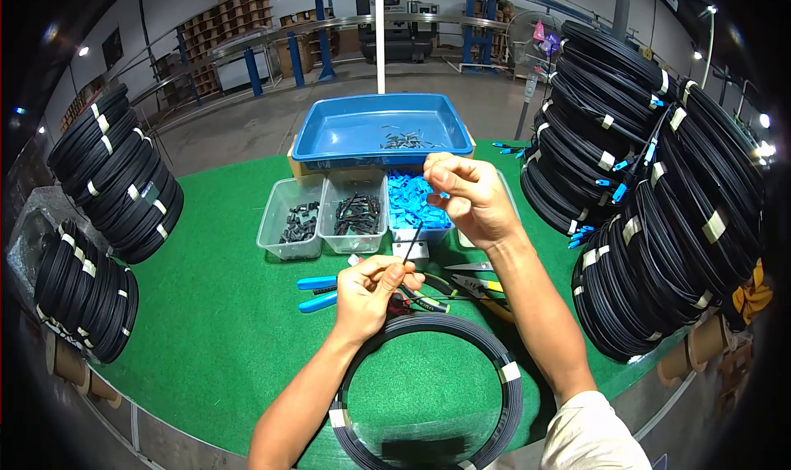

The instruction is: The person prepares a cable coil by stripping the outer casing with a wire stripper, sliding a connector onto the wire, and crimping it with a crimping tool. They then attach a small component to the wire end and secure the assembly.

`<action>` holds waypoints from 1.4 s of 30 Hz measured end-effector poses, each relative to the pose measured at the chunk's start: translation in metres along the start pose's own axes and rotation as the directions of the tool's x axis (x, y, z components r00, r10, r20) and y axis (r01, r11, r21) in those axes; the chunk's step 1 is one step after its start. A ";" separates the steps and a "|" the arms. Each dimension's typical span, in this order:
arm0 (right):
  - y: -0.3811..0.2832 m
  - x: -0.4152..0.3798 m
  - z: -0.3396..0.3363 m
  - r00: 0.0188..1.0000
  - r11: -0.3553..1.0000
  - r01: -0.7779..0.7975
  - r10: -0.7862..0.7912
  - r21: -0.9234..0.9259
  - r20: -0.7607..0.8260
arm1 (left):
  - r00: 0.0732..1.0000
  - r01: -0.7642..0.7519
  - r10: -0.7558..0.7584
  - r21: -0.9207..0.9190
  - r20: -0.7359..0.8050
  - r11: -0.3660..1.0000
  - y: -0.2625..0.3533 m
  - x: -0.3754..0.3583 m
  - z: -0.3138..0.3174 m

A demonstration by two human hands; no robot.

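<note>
A person's left hand (369,293) clamps a thin black cable (413,243), its end angled up above the green table (214,305); the right hand (470,198) is raised, fingertips together, their contents unclear. A slackening left grip could drop the cable among the pliers (427,303), snagging it.

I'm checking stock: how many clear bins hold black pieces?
2: the leftmost bin and the second bin beside it, nearer than the blue tray. The right hand may hide another.

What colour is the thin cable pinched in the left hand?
The thin cable is black; the head view shows it.
</note>
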State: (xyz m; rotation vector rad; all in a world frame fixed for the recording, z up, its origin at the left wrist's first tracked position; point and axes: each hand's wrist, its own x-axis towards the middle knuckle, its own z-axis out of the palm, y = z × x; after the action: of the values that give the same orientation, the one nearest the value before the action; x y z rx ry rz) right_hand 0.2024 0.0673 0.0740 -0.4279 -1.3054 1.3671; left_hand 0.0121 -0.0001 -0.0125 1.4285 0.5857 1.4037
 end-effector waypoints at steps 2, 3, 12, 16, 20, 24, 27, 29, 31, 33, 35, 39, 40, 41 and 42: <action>0.003 -0.005 -0.010 0.998 0.996 -0.066 0.066 0.055 0.008 | 0.999 0.007 -0.005 0.037 -0.044 0.999 0.002 0.000 0.000; 0.002 -0.009 -0.010 0.994 0.991 -0.105 0.101 0.083 0.049 | 0.996 0.017 -0.010 0.072 -0.090 0.997 0.004 0.000 0.001; 0.009 -0.016 0.012 0.981 0.998 -0.067 0.068 0.011 -0.184 | 0.930 -0.238 0.361 0.637 -0.068 0.733 0.011 -0.002 0.008; 0.002 -0.022 0.011 0.980 0.978 -0.098 0.064 -0.182 -0.186 | 0.824 -0.356 0.565 0.816 0.044 0.455 0.016 -0.003 0.008; 0.007 -0.029 0.021 0.985 0.975 -0.119 0.092 -0.187 -0.146 | 0.727 -0.419 0.671 0.869 0.149 0.262 0.018 -0.004 0.013; -0.003 -0.024 0.017 0.961 0.989 -0.062 0.023 -0.134 -0.275 | 0.744 -0.393 0.655 0.878 0.131 0.272 0.018 -0.006 0.012; -0.006 -0.031 0.027 0.980 0.973 -0.035 -0.011 -0.230 -0.196 | 0.746 -0.380 0.657 0.881 0.111 0.283 0.018 -0.005 0.013; 0.005 -0.035 0.023 0.987 0.970 -0.114 0.085 -0.214 -0.137 | 0.736 -0.380 0.669 0.881 0.105 0.280 0.017 -0.004 0.015; 0.008 -0.034 0.020 0.985 0.937 -0.022 -0.039 -0.349 -0.166 | 0.734 -0.385 0.669 0.881 0.112 0.275 0.016 -0.004 0.015; -0.004 -0.030 0.029 0.939 0.980 -0.008 -0.062 -0.200 -0.339 | 0.734 -0.390 0.669 0.881 0.121 0.268 0.015 -0.006 0.014; -0.006 -0.028 0.020 0.947 0.974 0.005 -0.078 -0.228 -0.310 | 0.742 -0.392 0.660 0.874 0.116 0.287 0.015 -0.005 0.013; -0.005 -0.036 0.030 0.976 0.949 -0.178 0.137 -0.259 -0.168 | 0.750 -0.397 0.649 0.871 0.127 0.288 0.017 -0.005 0.013; -0.001 -0.036 0.029 0.976 0.951 -0.156 0.107 -0.268 -0.187 | 0.752 -0.394 0.646 0.873 0.128 0.287 0.016 -0.006 0.013; 0.003 -0.035 0.027 0.975 0.952 -0.135 0.078 -0.276 -0.207 | 0.756 -0.391 0.642 0.875 0.129 0.285 0.015 -0.006 0.012; 0.006 -0.034 0.026 0.971 0.965 -0.063 0.000 -0.256 -0.240 | 0.751 -0.397 0.648 0.872 0.129 0.287 0.014 -0.005 0.011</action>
State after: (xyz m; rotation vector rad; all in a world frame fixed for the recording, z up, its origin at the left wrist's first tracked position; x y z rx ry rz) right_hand 0.1877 0.0281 0.0624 -0.7732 -1.2854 1.1314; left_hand 0.0168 -0.0133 -0.0002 2.4692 1.1899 1.9742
